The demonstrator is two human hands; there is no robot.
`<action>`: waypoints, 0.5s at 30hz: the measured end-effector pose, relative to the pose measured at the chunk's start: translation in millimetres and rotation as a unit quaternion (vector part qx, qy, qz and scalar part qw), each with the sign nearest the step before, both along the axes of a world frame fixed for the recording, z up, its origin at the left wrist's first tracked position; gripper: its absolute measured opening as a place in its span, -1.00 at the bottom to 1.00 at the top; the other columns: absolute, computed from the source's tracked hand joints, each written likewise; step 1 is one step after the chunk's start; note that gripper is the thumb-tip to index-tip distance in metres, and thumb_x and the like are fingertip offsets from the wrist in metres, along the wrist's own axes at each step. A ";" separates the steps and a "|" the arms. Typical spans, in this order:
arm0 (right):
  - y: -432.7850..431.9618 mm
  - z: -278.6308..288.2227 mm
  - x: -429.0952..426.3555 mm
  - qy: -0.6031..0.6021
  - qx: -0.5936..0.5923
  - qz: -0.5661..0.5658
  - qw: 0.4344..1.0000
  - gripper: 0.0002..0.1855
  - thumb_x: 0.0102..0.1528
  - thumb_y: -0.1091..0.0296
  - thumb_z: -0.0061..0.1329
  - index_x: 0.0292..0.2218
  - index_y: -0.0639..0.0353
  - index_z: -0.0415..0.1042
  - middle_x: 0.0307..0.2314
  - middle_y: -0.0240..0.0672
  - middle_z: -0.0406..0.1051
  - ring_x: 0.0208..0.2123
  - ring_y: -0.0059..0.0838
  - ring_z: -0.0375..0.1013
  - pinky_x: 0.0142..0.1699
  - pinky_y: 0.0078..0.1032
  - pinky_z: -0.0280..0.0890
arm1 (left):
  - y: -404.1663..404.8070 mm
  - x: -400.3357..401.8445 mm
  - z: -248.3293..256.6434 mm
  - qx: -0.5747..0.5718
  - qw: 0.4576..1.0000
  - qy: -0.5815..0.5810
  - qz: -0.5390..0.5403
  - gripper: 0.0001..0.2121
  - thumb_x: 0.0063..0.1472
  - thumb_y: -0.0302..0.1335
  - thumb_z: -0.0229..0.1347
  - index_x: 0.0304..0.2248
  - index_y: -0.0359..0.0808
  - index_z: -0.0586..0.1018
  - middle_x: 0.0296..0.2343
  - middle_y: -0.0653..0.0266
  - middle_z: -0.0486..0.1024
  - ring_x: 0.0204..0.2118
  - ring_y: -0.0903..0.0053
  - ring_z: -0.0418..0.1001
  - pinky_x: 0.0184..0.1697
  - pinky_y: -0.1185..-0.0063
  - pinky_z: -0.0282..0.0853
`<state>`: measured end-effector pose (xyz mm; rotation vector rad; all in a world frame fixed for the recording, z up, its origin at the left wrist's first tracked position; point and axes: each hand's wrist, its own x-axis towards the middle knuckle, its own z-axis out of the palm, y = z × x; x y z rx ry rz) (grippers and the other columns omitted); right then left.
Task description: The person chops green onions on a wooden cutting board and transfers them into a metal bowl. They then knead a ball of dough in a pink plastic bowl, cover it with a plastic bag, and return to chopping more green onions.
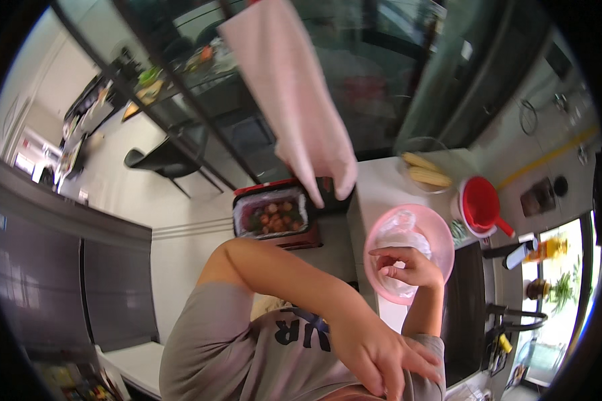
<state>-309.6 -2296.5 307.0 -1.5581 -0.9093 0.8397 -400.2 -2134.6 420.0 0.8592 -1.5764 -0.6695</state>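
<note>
My right hand (404, 268) is over a pink plastic basin (444, 235), fingers bent and apart, with nothing visible in its grasp. Inside the basin lies a crumpled, whitish translucent plastic bag (401, 228), partly hidden by that hand. My left arm crosses in front of my grey shirt (215, 341). At its end, my left hand (389, 358) has spread fingers over my right sleeve (431, 348); whether they touch the cloth cannot be told. The basin stands on a white countertop (376, 188) beside a dark sink (464, 311).
Corn cobs (426, 170) lie in a clear bowl near a red handled vessel (481, 203). A black faucet (519, 318) juts over the sink. A pink towel (296, 85) hangs ahead, above a lined box (241, 215) of round, reddish-brown produce. Grey cabinet doors (115, 280) stand left.
</note>
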 end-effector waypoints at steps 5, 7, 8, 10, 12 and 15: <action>101.2 -8.0 -35.8 0.060 -0.114 0.106 0.986 -0.52 0.10 0.24 0.06 0.02 0.19 0.34 -0.38 -0.37 0.44 -0.34 -0.62 0.36 -0.19 -0.59 0.29 | 20.0 -59.1 2.0 -0.091 0.995 -0.030 -0.028 -0.50 0.33 -0.05 -0.31 -0.02 -0.21 0.47 0.18 -0.02 0.02 0.25 0.00 -0.18 0.25 0.15 -0.33; 151.9 -16.4 -59.0 0.075 -0.114 0.150 0.979 -0.55 0.12 0.22 0.03 0.02 0.15 0.34 -0.38 -0.40 0.43 -0.35 -0.63 0.35 -0.21 -0.59 0.28 | 57.5 -92.8 0.4 -0.204 0.976 -0.036 0.068 -0.51 0.34 -0.08 -0.33 0.00 -0.22 0.44 0.16 0.02 0.06 0.25 0.11 -0.12 0.24 0.13 -0.32; 179.4 -17.0 -70.6 0.097 -0.104 0.174 0.974 -0.56 0.13 0.24 0.02 0.02 0.16 0.34 -0.37 -0.43 0.42 -0.33 -0.64 0.34 -0.18 -0.59 0.28 | 68.3 -103.2 4.9 -0.168 0.979 -0.089 0.073 -0.52 0.34 -0.09 -0.32 0.00 -0.22 0.43 0.16 0.03 0.08 0.25 0.14 -0.11 0.24 0.12 -0.31; 225.8 -32.5 -92.2 0.126 -0.110 0.198 0.966 -0.56 0.14 0.26 0.00 0.03 0.19 0.32 -0.37 -0.44 0.41 -0.31 -0.65 0.34 -0.17 -0.60 0.28 | 106.6 -124.6 19.4 -0.183 0.966 -0.145 0.110 -0.52 0.33 -0.09 -0.32 0.00 -0.22 0.43 0.15 0.04 0.09 0.24 0.14 -0.10 0.24 0.12 -0.30; 289.8 -47.4 -120.1 0.132 -0.093 0.250 0.955 -0.55 0.15 0.30 -0.03 0.05 0.23 0.29 -0.36 -0.44 0.41 -0.31 -0.67 0.34 -0.16 -0.62 0.28 | 146.4 -154.1 25.9 -0.185 0.950 -0.183 0.176 -0.52 0.32 -0.10 -0.31 0.00 -0.23 0.43 0.15 0.05 0.10 0.24 0.15 -0.09 0.23 0.12 -0.29; 386.6 -48.1 -166.3 0.146 -0.064 0.304 0.939 -0.55 0.15 0.32 -0.04 0.06 0.24 0.28 -0.35 -0.42 0.42 -0.31 -0.67 0.35 -0.16 -0.63 0.28 | 211.1 -195.7 25.5 -0.194 0.921 -0.209 0.265 -0.53 0.31 -0.11 -0.30 -0.01 -0.23 0.43 0.14 0.06 0.11 0.24 0.15 -0.08 0.23 0.12 -0.27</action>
